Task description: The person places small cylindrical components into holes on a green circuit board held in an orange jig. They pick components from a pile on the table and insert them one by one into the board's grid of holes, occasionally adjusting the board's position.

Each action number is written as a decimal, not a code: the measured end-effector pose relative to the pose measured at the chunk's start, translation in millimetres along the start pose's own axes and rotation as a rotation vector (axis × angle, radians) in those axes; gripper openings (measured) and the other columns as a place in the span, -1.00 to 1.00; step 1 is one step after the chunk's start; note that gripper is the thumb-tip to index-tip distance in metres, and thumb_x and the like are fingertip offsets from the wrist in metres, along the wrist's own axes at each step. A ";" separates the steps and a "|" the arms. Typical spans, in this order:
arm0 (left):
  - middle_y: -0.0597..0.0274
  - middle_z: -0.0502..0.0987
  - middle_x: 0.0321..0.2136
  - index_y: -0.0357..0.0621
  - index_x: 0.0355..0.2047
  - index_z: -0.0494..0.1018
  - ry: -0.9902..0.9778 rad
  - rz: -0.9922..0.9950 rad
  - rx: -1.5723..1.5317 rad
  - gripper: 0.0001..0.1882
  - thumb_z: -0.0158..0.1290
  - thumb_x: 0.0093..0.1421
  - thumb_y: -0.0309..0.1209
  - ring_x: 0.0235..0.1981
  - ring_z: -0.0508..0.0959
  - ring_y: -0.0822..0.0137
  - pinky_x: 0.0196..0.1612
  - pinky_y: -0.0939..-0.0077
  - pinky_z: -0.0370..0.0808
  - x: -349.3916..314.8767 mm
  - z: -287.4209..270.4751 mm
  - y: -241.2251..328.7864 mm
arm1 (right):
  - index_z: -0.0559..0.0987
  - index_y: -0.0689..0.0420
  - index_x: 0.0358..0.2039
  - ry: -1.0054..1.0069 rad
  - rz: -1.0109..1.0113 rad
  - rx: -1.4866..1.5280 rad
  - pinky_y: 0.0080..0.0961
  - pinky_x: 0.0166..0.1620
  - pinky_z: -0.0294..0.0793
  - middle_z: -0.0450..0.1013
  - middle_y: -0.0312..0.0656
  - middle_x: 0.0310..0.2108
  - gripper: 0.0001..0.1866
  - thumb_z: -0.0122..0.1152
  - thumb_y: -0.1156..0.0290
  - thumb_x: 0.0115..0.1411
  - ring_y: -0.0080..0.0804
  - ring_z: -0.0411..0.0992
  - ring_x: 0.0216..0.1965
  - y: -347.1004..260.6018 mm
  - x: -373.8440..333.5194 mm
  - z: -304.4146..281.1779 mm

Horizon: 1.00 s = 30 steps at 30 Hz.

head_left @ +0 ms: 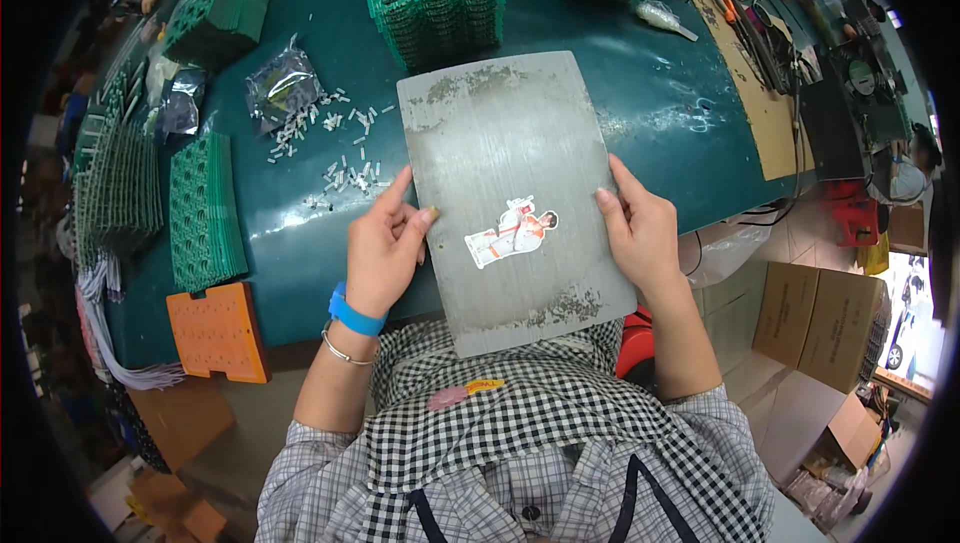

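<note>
The left hand [385,251] and the right hand [640,233] grip opposite side edges of a grey metal plate [515,148], thumbs toward its upper face, holding it over the near edge of the green table [690,168] and the lap. Just left of the plate lie scattered small white pieces [350,178], with a silvery bag [285,88] beyond; farther left stands a green board stack [205,208] near an orange block [217,333], while a taller circuit-board pile [432,3] rises on the far side.

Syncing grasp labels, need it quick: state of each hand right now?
Left hand: holding the gray plate by its left edge.
Right hand: holding the same plate by its right edge.
</note>
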State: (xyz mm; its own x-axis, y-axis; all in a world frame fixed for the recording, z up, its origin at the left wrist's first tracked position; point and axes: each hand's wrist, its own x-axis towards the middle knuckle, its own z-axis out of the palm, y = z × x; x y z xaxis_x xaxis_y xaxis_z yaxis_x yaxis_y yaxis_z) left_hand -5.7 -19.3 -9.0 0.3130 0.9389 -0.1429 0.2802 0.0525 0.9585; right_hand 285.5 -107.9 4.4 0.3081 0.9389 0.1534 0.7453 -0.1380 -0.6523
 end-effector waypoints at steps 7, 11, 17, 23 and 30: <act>0.36 0.52 -0.51 -0.33 0.31 0.31 -0.001 -0.015 0.073 -0.45 0.10 0.32 -0.58 -0.60 0.40 0.64 -0.55 0.68 0.37 -3.0 2.8 -4.2 | 0.52 0.30 0.15 0.012 -0.052 -0.091 -0.35 -0.40 0.49 0.58 -0.03 -0.48 -0.52 0.27 0.34 0.28 -0.27 0.56 -0.52 3.9 -7.6 3.6; 0.36 0.54 -0.52 -0.35 0.27 0.35 0.007 -0.025 -0.056 -0.46 0.15 0.28 -0.59 -0.60 0.43 0.63 -0.51 0.66 0.42 -13.8 10.3 17.0 | 0.50 0.30 0.19 0.024 0.238 0.482 -0.56 -0.38 0.42 0.57 -0.34 -0.44 -0.55 0.24 0.40 0.34 -0.61 0.45 -0.46 23.6 -16.0 -7.3; 0.26 0.62 -0.42 -0.15 -0.10 0.62 0.103 0.359 0.357 -0.74 0.24 0.18 -0.52 -0.43 0.53 0.38 -0.34 0.43 0.46 -1.9 8.1 15.6 | 0.48 0.26 0.25 0.271 0.326 0.677 -0.84 -0.25 0.32 0.48 -0.52 -0.34 -0.54 0.18 0.33 0.42 -0.85 0.31 -0.38 127.0 -19.2 -97.0; 0.34 0.58 -0.44 -0.04 -0.43 0.65 0.082 0.445 0.568 -0.92 0.33 0.07 -0.39 -0.31 0.47 0.24 -0.17 0.28 0.31 -1.2 19.8 8.5 | 0.48 0.26 0.24 0.326 0.343 0.554 -0.54 0.10 0.46 0.57 -0.13 0.06 -0.55 0.17 0.35 0.41 -0.44 0.53 0.00 230.4 0.8 -166.9; 0.22 0.60 -0.47 -0.16 -0.42 0.66 0.058 0.313 0.511 -0.89 0.35 0.04 -0.44 -0.37 0.51 0.20 -0.27 0.31 0.43 0.1 18.5 19.6 | 0.66 0.18 -0.14 0.265 -0.076 -0.419 -0.20 0.09 0.43 0.53 -0.06 -0.11 -0.75 0.25 0.51 0.14 -0.06 0.44 0.01 55.3 19.4 -95.2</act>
State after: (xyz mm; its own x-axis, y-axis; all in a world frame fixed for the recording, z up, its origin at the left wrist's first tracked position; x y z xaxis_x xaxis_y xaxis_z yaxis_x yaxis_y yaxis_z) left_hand 16.6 -24.4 5.3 0.4054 0.9010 0.1543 0.5876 -0.3861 0.7111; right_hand 389.0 -127.3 42.0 0.3426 0.8463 0.4078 0.9282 -0.2380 -0.2859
